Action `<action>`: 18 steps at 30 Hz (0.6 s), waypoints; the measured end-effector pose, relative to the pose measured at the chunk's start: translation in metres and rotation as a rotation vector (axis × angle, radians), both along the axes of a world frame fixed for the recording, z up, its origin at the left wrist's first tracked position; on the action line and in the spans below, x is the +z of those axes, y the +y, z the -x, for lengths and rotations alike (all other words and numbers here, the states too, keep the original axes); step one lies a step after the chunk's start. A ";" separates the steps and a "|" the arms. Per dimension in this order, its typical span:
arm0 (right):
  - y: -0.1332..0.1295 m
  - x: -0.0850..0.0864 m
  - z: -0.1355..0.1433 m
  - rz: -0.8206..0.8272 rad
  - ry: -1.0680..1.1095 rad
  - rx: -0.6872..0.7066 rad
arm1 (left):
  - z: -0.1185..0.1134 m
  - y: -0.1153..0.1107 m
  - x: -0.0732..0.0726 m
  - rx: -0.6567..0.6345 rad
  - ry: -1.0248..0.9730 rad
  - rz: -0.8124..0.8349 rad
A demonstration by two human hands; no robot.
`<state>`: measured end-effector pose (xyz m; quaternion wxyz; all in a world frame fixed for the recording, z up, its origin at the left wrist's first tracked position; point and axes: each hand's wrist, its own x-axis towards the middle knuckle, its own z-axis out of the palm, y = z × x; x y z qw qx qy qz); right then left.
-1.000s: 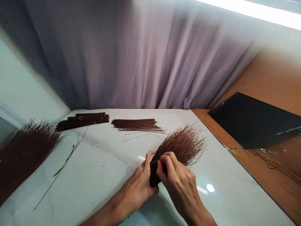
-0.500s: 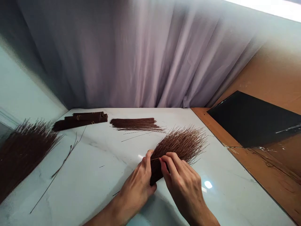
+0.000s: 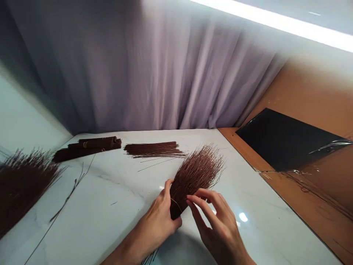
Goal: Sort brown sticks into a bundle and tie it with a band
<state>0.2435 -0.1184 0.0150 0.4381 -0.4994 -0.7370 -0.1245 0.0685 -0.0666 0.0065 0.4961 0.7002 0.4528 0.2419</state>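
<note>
A brown bundle of thin sticks (image 3: 193, 173) fans out at its far end, above the white table. My left hand (image 3: 160, 209) is wrapped round its narrow lower end, thumb beneath. A thin yellowish band (image 3: 175, 203) crosses the bundle beside my left hand. At the bundle's right side my right hand (image 3: 212, 213) has thumb and forefinger pinched together; whatever lies between those fingertips is too small to make out.
Tied dark rolls (image 3: 91, 145) and a loose row of brown sticks (image 3: 154, 149) lie at the table's back. A large brown bundle (image 3: 24, 187) fills the left edge. A black panel (image 3: 286, 140) is at right.
The bundle is more upright, and the yellowish band now lies across it lower down. My right fingertips have moved down along its side. The camera view has shifted slightly.
</note>
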 end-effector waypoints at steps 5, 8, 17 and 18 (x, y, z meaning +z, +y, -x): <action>-0.014 -0.011 -0.033 -0.054 -0.016 -0.169 | 0.001 0.009 0.011 0.046 0.154 0.035; -0.020 -0.016 -0.094 -0.076 -0.084 -0.462 | 0.006 0.016 0.012 0.036 0.084 0.093; -0.056 -0.069 -0.316 0.168 -0.320 -0.925 | 0.015 0.021 0.010 0.014 -0.057 0.167; -0.059 -0.075 -0.319 0.194 -0.299 -0.907 | 0.015 0.022 0.009 0.009 -0.053 0.169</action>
